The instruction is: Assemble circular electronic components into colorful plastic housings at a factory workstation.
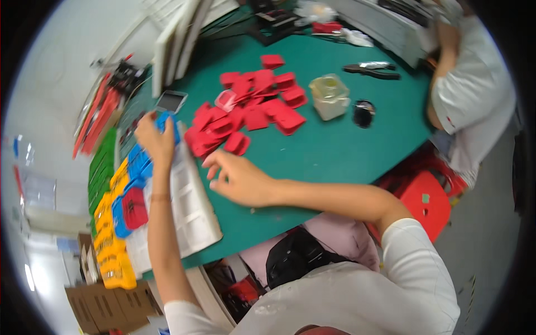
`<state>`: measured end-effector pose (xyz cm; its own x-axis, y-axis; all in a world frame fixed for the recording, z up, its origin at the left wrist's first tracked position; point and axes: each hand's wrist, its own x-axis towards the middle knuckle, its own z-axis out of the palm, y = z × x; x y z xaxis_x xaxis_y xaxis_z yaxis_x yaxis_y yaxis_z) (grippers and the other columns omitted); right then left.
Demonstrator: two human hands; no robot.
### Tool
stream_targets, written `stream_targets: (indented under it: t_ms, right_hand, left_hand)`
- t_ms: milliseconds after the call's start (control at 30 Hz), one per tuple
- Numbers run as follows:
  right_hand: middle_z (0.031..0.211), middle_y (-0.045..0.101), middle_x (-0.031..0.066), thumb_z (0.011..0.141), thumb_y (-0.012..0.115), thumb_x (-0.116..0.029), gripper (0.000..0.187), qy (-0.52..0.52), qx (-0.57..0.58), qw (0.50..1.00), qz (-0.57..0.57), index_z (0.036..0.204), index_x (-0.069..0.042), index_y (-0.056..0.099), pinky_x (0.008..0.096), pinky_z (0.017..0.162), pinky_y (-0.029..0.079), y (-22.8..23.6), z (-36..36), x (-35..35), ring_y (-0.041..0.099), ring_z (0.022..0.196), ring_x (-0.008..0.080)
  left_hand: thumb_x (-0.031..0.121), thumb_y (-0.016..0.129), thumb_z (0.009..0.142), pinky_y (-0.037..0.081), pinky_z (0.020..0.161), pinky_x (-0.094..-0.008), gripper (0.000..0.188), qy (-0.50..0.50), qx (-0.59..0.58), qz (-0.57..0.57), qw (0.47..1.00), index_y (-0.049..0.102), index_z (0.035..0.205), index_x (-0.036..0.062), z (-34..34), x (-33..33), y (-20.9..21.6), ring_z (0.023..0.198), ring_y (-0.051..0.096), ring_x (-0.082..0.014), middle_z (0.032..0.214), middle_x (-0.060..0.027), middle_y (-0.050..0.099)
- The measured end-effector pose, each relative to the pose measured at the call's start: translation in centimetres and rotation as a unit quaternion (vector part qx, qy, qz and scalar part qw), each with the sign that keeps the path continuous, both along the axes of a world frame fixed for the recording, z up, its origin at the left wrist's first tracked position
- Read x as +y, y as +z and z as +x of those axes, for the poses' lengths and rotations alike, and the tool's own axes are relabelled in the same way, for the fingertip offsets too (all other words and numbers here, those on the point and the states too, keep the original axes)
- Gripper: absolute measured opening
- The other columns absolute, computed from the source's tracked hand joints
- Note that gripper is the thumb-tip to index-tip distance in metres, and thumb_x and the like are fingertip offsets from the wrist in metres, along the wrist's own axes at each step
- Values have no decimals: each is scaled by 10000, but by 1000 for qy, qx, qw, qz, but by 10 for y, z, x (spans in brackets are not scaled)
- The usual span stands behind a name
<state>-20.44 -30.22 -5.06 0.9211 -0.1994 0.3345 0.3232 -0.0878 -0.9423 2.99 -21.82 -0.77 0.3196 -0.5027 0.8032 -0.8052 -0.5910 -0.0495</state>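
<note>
My left hand (156, 142) reaches to the far end of a white compartment tray (192, 204). Its thumb and fingers lie on either side of a blue plastic part (167, 121), somewhat smeared by motion. My right hand (240, 178) hovers beside the tray with loosely bent fingers and a gap by the thumb; nothing shows in it. Just beyond it lies a loose pile of red plastic parts (257, 118). Nearer along the tray, a red part (134, 207) sits in a blue part (119, 218), with other blue parts (138, 161) farther up.
Yellow bins (117, 271) and green bins (102, 167) line the left edge. A whitish tub (329, 97), a round black object (364, 113) and black-handled pliers (371, 71) lie on the green table (290, 167). Another person (469, 84) sits at the right, near a red stool (427, 204).
</note>
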Motion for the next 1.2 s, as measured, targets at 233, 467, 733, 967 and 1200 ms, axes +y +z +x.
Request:
stream_targets:
  t_ms: [233, 467, 733, 967, 1200]
  right_hand:
    - [1057, 455, 194, 695, 658, -181, 547, -513, 81, 743, -423, 1130, 41, 412, 391, 846, 377, -17, -142, -109, 448, 962, 331]
    - [996, 468, 186, 731, 669, -363, 661, -549, 273, 647, -454, 1147, 47, 359, 395, 782, 405, -40, -151, -136, 474, 927, 333]
    - [858, 563, 173, 724, 664, -172, 457, -574, 234, 724, -304, 1044, 20, 401, 402, 699, 444, -46, -153, -149, 552, 772, 335]
    - [750, 564, 32, 741, 661, -83, 237, -498, 110, 860, 33, 904, 27, 529, 206, 543, 432, -24, -174, -168, 527, 605, 89]
    - [719, 548, -13, 772, 596, -122, 115, -357, 177, 917, 6, 829, -33, 552, 167, 474, 368, 38, -153, -120, 496, 598, 40]
  left_hand:
    - [32, 619, 682, 366, 842, -412, 360, -199, 59, 122, 971, 503, 1020, -16, -167, 47, 19, 926, 483, -350, 984, -159, 537]
    - [-20, 622, 655, 410, 801, -396, 403, -300, 132, 139, 935, 498, 1038, -15, -208, 49, -2, 931, 520, -341, 965, -149, 548]
    - [-21, 622, 658, 424, 792, -394, 404, -342, 163, 133, 916, 499, 1043, -15, -211, 54, -2, 922, 533, -333, 960, -150, 553]
    - [-26, 620, 664, 443, 760, -389, 378, -384, 207, 119, 892, 501, 1022, -23, -205, 46, -3, 893, 541, -329, 948, -161, 552]
    - [-1, 590, 734, 453, 753, -348, 300, -355, 337, 126, 863, 503, 1020, -22, -199, 41, -10, 863, 558, -300, 978, -168, 544]
